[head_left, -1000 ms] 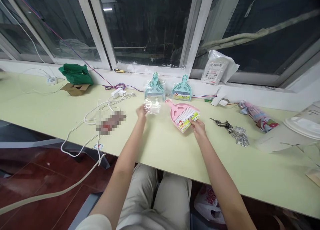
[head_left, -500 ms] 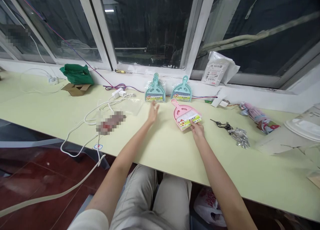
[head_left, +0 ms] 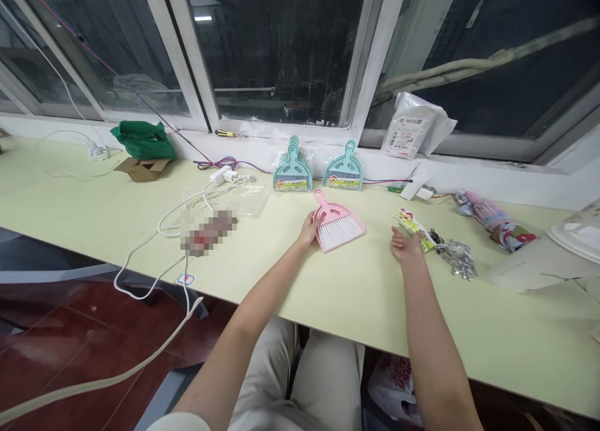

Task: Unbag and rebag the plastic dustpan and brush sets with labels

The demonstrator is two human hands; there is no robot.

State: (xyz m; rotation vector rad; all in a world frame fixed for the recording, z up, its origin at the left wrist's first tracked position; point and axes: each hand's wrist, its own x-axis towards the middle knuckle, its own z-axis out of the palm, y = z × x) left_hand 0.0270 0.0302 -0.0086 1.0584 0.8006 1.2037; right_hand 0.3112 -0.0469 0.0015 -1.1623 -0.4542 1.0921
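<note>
My left hand (head_left: pixel 309 228) grips the left side of a pink dustpan (head_left: pixel 334 210). A small brush with white bristles (head_left: pixel 340 230) is nested in the pan, facing up. Over the table to the right, my right hand (head_left: pixel 405 243) is closed on a printed label card (head_left: pixel 413 225), green and yellow with a red picture. The card partly covers a bunch of keys (head_left: pixel 454 256). Behind the pink set, a row of wrapped teal dustpan sets (head_left: pixel 293 168) stands against the wall, with another teal dustpan set (head_left: pixel 344 167) beside it.
Tangled white cables (head_left: pixel 162 228), a clear plastic bag (head_left: pixel 248 201) and a blurred-out object (head_left: pixel 209 232) lie left. Farther back are a green bag (head_left: pixel 143 138) and a cardboard box (head_left: pixel 143 168). A folded umbrella (head_left: pixel 497 222) and a white bucket (head_left: pixel 539 256) stand right.
My left hand has moved right and taken hold of the pink dustpan. The label card has come off it and moved right with my right hand, which has let go of the pan.
</note>
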